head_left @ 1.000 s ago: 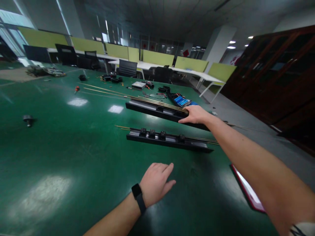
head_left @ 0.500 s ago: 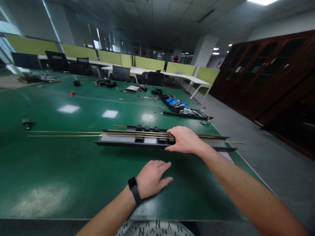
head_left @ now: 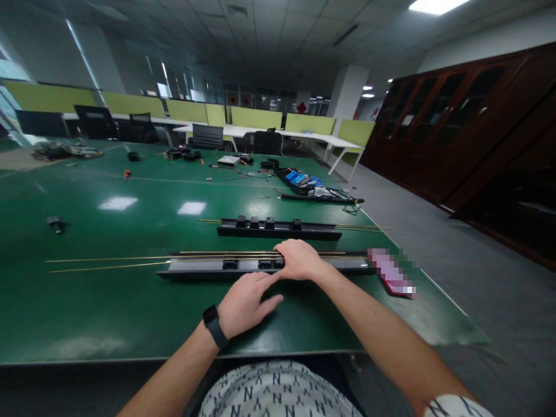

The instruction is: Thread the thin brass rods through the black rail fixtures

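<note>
My right hand (head_left: 299,259) is wrapped over the middle of a long dark channel rail (head_left: 186,273), its fingers closed across the rail and the thin brass-coloured rods (head_left: 108,259) lying along it. Black blocks (head_left: 230,260) sit inside the rail, and some are partly hidden by the hand. The rods stick out well past the rail's left end. My left hand (head_left: 247,305), with a dark watch on the wrist, is just in front of the rail. Its fingers are apart, and its fingertips come close to my right hand; whether they touch cannot be made out.
Behind lies a second, shorter dark rail (head_left: 278,232) with black blocks and rods. A pink, pixelated object (head_left: 391,272) is by the near rail's right end. Farther back are a black tray with blue items (head_left: 299,178), a white box (head_left: 229,162) and a small dark metal part (head_left: 55,224).
The near rail has come toward me in my right hand, opening a gap to the rear rail. My left hand is now closer to my right. The pink object shows more fully.
</note>
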`<state>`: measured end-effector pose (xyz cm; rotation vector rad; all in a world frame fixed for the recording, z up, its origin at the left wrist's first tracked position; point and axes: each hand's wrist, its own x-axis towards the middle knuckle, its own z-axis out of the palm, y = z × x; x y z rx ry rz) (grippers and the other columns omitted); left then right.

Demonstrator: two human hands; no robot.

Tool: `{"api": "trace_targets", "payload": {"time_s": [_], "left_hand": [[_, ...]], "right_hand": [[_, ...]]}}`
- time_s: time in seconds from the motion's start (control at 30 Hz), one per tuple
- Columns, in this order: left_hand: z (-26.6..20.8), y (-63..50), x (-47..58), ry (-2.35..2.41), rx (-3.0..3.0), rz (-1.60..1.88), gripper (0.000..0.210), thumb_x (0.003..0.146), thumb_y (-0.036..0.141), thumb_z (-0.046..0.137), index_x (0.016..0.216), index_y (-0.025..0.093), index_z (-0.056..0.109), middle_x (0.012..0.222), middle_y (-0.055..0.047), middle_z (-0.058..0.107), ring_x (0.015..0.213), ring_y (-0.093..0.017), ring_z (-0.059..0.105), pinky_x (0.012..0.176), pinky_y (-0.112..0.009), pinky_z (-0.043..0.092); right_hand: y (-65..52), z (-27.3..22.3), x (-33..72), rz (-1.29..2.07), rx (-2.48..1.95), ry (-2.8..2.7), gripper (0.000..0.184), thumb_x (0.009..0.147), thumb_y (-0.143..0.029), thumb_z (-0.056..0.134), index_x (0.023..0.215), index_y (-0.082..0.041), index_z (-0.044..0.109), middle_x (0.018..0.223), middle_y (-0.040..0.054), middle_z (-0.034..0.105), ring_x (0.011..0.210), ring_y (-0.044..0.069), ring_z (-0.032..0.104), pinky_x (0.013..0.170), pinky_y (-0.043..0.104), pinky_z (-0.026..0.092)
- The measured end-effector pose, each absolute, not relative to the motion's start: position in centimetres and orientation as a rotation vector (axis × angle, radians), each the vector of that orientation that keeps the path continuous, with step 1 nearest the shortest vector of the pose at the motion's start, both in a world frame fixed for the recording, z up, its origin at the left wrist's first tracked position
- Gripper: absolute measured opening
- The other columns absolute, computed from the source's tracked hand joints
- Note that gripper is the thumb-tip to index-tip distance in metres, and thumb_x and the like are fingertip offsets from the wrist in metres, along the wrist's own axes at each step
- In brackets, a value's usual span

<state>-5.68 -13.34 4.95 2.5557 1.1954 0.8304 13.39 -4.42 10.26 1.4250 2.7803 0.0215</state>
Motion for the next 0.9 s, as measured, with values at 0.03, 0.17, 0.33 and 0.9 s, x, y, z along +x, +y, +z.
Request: {"api": "trace_targets", "payload": {"time_s": [0.03, 0.17, 0.33, 0.9], "left_hand": [[4.8, -13.4, -5.9, 1.213, 2.553, 0.848, 0.038, 0.097, 0.039, 0.062, 0.132, 0.023, 0.064, 0.121, -0.008, 0.074, 0.112, -0.024, 0.070, 0.100, -0.041, 0.057], [4.1, -13.2, -6.5, 1.331, 2.542, 0.965, 0.038, 0.098, 0.041, 0.061, 0.129, 0.020, 0.064, 0.122, -0.010, 0.073, 0.111, -0.025, 0.070, 0.099, -0.042, 0.056], [3.9, -12.6, -6.8, 1.416, 2.548, 1.145, 0.036, 0.099, 0.038, 0.060, 0.130, 0.020, 0.062, 0.125, -0.011, 0.069, 0.117, -0.026, 0.064, 0.103, -0.044, 0.053], [2.2, -8.0, -6.0, 1.729, 2.664, 1.050, 0.045, 0.102, 0.042, 0.049, 0.136, 0.014, 0.059, 0.138, -0.019, 0.063, 0.136, -0.035, 0.054, 0.111, -0.050, 0.044]], "right_hand": [[-4.4, 10.0, 13.3, 0.021, 1.428, 2.772, 0.044, 0.074, -0.060, 0.076, 0.099, -0.024, 0.072, 0.103, 0.0090, 0.076, 0.098, 0.030, 0.071, 0.084, 0.036, 0.052], [-4.2, 8.9, 12.9, 0.002, 1.423, 2.750, 0.051, 0.070, -0.065, 0.078, 0.100, -0.024, 0.072, 0.104, 0.0085, 0.076, 0.098, 0.030, 0.072, 0.084, 0.036, 0.053], [-3.9, 8.1, 12.5, -0.005, 1.407, 2.751, 0.053, 0.071, -0.067, 0.076, 0.101, -0.024, 0.072, 0.105, 0.0094, 0.077, 0.099, 0.030, 0.072, 0.081, 0.035, 0.053], [-6.5, 5.5, 31.1, 0.484, 2.699, 2.763, 0.074, 0.091, -0.067, 0.056, 0.135, -0.007, 0.062, 0.131, 0.0250, 0.067, 0.123, 0.039, 0.061, 0.107, 0.051, 0.043]]}}
